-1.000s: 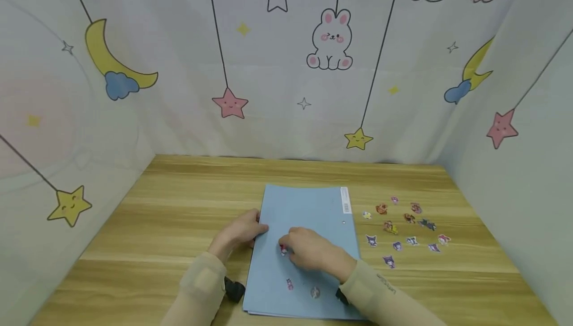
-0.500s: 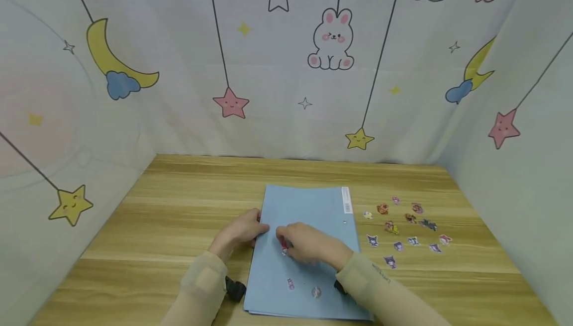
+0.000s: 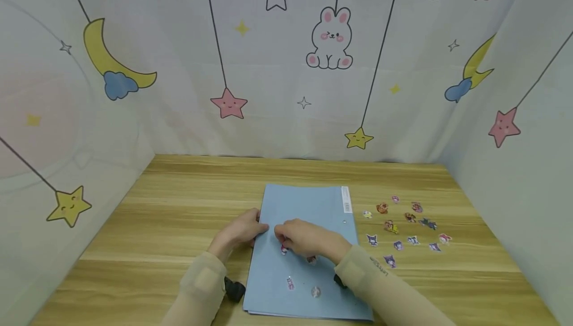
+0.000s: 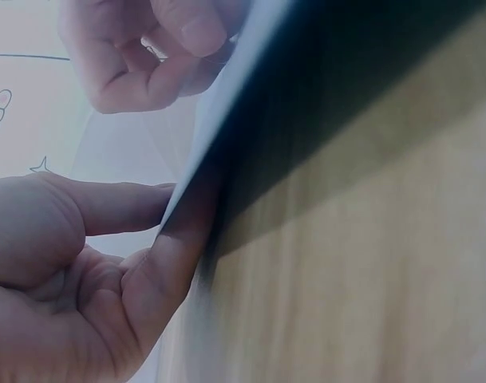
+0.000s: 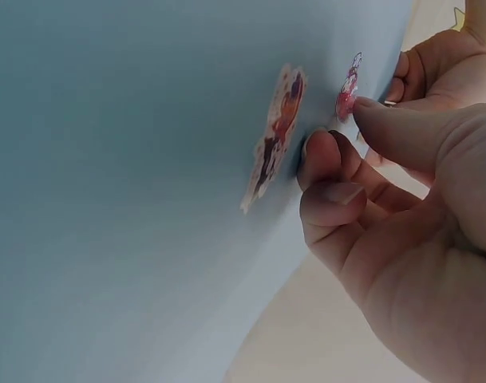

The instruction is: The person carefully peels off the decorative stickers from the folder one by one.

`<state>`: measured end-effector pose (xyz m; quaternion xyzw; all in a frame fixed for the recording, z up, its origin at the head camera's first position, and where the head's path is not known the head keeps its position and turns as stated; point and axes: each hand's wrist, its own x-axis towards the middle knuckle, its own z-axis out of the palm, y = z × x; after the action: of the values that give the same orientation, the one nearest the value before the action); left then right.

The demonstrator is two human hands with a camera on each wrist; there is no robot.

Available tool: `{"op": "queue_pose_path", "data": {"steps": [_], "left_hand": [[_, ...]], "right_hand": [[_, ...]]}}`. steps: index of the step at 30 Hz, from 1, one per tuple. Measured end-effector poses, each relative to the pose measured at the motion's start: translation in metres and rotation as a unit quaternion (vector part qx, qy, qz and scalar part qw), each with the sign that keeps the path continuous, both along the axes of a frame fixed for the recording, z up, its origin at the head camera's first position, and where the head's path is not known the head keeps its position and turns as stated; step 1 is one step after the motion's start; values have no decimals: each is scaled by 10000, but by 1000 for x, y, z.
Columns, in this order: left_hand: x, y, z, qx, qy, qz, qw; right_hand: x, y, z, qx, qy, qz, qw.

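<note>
A light blue folder point(image 3: 309, 206) lies on the wooden table, with a white barcode label point(image 3: 346, 199) at its top right. My left hand point(image 3: 241, 227) holds the folder's left edge, thumb on top and fingers underneath; the left wrist view shows that edge raised from the table. Over the folder's middle, my right hand point(image 3: 309, 239) pinches a small red-and-pink character sticker point(image 5: 349, 89) at its edge; part of the grip is hidden. Close to those fingers is a brown-and-red sticker point(image 5: 276, 134) on the folder. Lower down are a pink sticker point(image 3: 290, 283) and a round pale sticker point(image 3: 316, 291).
Several loose cartoon stickers point(image 3: 390, 227) lie scattered on the table point(image 3: 179, 191) right of the folder. A white curtain point(image 3: 277, 62) printed with stars, moons and rabbits encloses the back and both sides.
My right hand has shifted slightly up and left, uncovering the brown-and-red sticker below it. It stays at the red-and-pink sticker. My left hand keeps its hold on the folder.
</note>
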<state>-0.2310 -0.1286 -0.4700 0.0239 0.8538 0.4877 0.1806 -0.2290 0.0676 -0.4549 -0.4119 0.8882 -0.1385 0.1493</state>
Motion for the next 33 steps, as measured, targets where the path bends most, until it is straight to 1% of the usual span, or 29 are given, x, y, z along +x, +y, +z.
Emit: {"op": "queue_pose_path", "data": {"steps": [8,14,23,28,33], "left_hand": [[2,-1,2,-22,38,-33,10000],[2,-1,2,-48,22,-30,10000],[2,-1,3,-23,-4,-16,10000],[2,-1,3,-8,-23,-12,10000],[1,-1,2,74,-14,0,10000]], "right_hand": [[-1,-2,0,76,168,11,9998],[-1,-4,-1,173,210,138,9995],[1,-5,2,230,343,157,9990],[3,-4,4,224,269,134,9993],[3,-2,8,156,146,209,9996]]}}
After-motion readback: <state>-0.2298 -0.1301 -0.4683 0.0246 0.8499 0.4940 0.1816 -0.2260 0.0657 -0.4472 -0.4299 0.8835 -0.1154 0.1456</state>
